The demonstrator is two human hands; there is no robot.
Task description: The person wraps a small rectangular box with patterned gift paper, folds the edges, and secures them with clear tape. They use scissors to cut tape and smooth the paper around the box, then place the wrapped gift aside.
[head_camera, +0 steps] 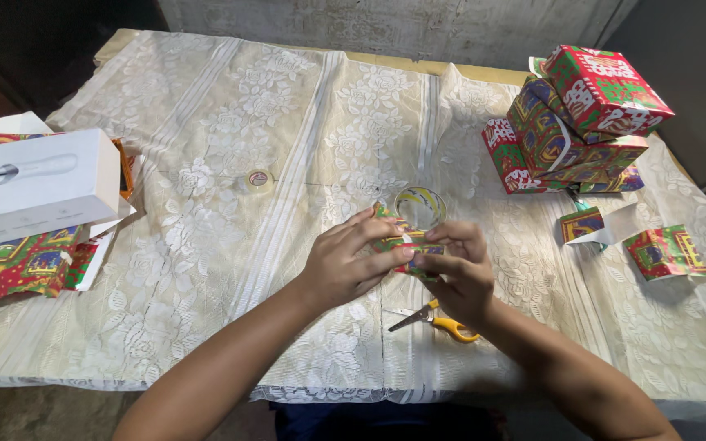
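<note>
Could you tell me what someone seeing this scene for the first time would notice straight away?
At the centre, the left hand and right hand together pinch a small wrapped parcel in red and green patterned paper, above yellow-handled scissors on the lace tablecloth. At far right rises a pile of wrapped boxes in the same paper. At the left edge a white box lies on more of that paper.
</note>
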